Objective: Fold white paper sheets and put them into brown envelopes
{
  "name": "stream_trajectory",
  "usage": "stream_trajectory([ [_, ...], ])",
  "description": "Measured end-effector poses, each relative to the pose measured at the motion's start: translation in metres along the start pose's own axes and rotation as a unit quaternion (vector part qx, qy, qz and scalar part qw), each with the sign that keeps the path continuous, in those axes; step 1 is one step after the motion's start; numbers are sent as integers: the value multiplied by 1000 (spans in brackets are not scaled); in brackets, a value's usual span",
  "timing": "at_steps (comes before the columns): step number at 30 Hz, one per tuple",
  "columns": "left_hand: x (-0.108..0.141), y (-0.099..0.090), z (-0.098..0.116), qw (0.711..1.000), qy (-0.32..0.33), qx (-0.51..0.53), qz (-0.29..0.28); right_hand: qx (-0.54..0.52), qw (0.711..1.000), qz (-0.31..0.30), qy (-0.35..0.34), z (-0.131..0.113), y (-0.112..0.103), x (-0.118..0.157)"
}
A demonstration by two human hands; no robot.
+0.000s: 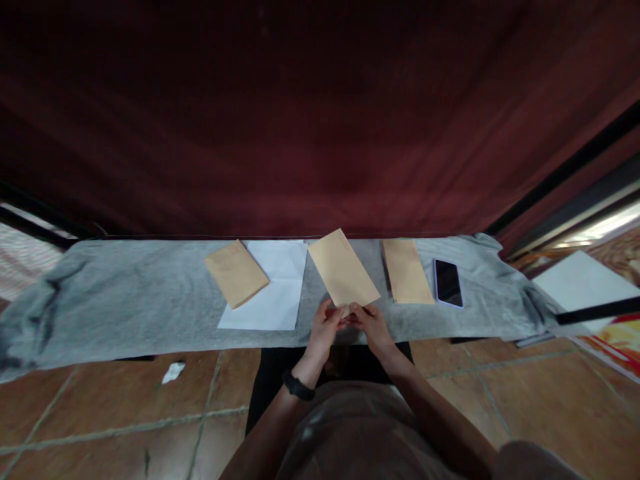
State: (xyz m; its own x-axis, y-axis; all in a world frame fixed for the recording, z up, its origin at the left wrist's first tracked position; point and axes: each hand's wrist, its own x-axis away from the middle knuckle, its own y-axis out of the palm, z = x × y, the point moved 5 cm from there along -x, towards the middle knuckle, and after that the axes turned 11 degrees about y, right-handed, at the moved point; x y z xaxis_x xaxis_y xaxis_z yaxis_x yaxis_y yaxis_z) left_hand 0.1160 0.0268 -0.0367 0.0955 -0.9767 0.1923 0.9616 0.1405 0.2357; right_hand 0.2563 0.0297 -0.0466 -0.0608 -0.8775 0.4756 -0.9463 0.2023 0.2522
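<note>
Envelope [344, 268] and fingers met at its near edge, at six o'clock, where I had both hands closed in a narrow pinch. My left hand [326, 323] held the left part of that edge and my right hand [369, 323] the right part, the thumbs on top and close together; the fingers curled beneath were partly hidden, so I could not tell exactly how they lay.

The held piece was flat, plain tan and oblong, its far end slanted towards eleven o'clock, with small reddish print near the far right corner, too small to read. It was in front of my torso, over the grey cloth [150, 287].

At nine o'clock from it, a tan packet [237, 273] overlapped a creased white sheet [283, 303]. At three o'clock I saw a tan stack [407, 271], then a dark-screened phone [449, 283] just beside it. A black band [299, 385] circled my left wrist.
</note>
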Motion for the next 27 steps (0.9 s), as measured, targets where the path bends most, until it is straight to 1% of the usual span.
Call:
stream_trajectory([
  [2,-3,-2,-5,1000,10,-15,-9,-32,999,-19,30,9,6,4],
  [4,-9,-8,-9,998,6,-59,-8,-32,997,-35,56,16,9,7],
  [6,-15,-17,-13,994,-6,-113,-9,9,995,-61,80,22,9,10],
  [8,-20,-26,-14,988,-14,-152,-7,93,987,-92,91,26,5,12],
  [9,-22,-30,-15,987,-16,-161,-4,144,981,-99,79,26,2,12],
  [10,-24,-34,-15,986,-18,-165,0,200,974,-93,47,23,-2,13],
  [11,-24,-37,-15,985,-17,-173,4,259,963,-74,-6,18,-7,14],
  [12,-24,-39,-14,983,-14,-185,5,319,943,-49,-78,11,-11,17],
  [13,-23,-40,-12,979,-6,-204,2,380,911,-26,-159,4,-13,20],
  [14,-22,-40,-9,973,6,-229,-3,441,866,-11,-236,-1,-13,25],
  [15,-21,-39,-6,966,22,-259,-10,499,813,-6,-300,-4,-12,29],
  [16,-19,-38,-2,956,38,-292,-17,551,761,-9,-343,-3,-10,33],
  [17,-18,-37,1,944,52,-325,-24,594,715,-15,-369,0,-9,35],
  [18,-15,-36,4,932,60,-355,-28,627,678,-21,-383,3,-9,36],
  [19,-13,-36,6,920,66,-386,-29,649,653,-22,-390,7,-9,36],
  [20,-11,-35,8,905,72,-418,-28,663,637,-20,-392,10,-10,35],
  [22,-9,-33,12,868,104,-485,-27,677,622,-16,-395,15,-11,34],
  [24,-9,-26,16,828,171,-533,-38,680,616,-15,-397,18,-12,32],
  [25,-10,-20,17,810,211,-545,-57,681,615,-15,-399,18,-12,32],
  [27,-17,-4,14,780,279,-549,-113,679,616,-17,-400,18,-12,31],
])
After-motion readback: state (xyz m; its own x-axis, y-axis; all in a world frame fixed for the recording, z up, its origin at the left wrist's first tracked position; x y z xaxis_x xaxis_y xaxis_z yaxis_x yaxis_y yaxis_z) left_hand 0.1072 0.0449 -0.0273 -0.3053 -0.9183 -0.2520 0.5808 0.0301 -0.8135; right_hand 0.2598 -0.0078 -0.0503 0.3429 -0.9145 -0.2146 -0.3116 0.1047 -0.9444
